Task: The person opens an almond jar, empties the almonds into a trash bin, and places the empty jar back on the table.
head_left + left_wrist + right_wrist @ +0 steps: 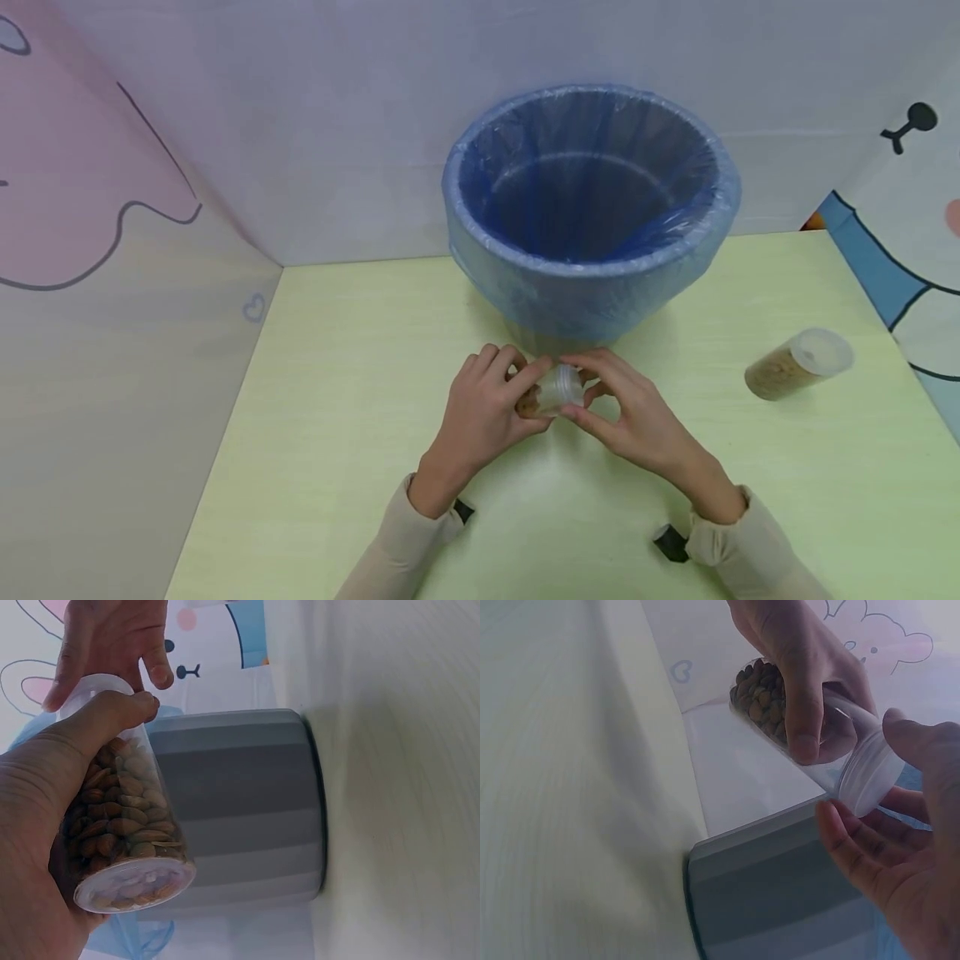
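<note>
A clear plastic jar [124, 817] partly filled with almonds is held on its side, tilted, in front of the bin. My left hand [480, 408] grips its body, thumb along one side and fingers wrapped round the other. At the jar's other end is a translucent ribbed lid [870, 774], seated on the mouth. My right hand [633, 408] holds this lid between the thumb and the curled fingers. In the right wrist view the almonds lie toward the base, away from the lid.
Just beyond my hands stands a grey bin [232, 802] with a blue bag liner [585, 292] folded over its rim. A second lidded jar [783, 371] with light brown contents stands to the right on the pale table [337, 358]. Printed cloth walls border the table.
</note>
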Available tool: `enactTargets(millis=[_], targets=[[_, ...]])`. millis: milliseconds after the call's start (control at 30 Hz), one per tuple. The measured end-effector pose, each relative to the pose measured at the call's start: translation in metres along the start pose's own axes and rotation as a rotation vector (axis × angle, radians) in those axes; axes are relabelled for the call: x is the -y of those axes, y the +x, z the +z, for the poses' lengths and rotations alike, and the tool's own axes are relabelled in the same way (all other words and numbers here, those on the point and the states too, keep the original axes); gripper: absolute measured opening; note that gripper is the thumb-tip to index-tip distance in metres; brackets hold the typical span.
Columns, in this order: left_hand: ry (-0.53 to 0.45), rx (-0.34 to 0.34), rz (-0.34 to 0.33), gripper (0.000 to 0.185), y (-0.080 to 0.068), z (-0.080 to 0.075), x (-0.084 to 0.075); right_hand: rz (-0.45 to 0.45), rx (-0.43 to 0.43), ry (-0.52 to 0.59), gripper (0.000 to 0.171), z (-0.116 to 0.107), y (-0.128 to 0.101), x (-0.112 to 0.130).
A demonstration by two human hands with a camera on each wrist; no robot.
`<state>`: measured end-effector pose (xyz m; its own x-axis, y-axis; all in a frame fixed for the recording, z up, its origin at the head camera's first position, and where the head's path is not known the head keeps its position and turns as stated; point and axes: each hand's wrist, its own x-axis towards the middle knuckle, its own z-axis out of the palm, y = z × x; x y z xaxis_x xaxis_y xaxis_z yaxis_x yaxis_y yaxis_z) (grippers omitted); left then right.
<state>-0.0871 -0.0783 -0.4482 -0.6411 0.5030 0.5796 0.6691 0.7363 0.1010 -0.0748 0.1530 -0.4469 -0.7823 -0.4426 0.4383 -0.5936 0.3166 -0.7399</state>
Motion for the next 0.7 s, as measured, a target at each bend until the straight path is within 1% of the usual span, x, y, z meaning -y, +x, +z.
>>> enactTargets(millis=[133, 300, 500, 700], targets=[[-0.018, 0.003, 0.008, 0.063, 0.001, -0.002, 0.001, -0.05, -0.013, -0.003, 0.06, 0.002, 0.0, -0.002], [-0.078, 0.009, 0.005, 0.061, 0.001, -0.003, 0.003, -0.111, -0.03, 0.002, 0.051, 0.004, 0.0, -0.003], [-0.14, 0.003, 0.003, 0.057, 0.001, -0.004, 0.004, -0.213, -0.075, -0.003, 0.055, 0.008, 0.002, -0.002], [-0.213, 0.027, -0.023, 0.058, 0.001, -0.007, 0.004, -0.313, -0.134, 0.002, 0.055, 0.012, 0.004, -0.002]])
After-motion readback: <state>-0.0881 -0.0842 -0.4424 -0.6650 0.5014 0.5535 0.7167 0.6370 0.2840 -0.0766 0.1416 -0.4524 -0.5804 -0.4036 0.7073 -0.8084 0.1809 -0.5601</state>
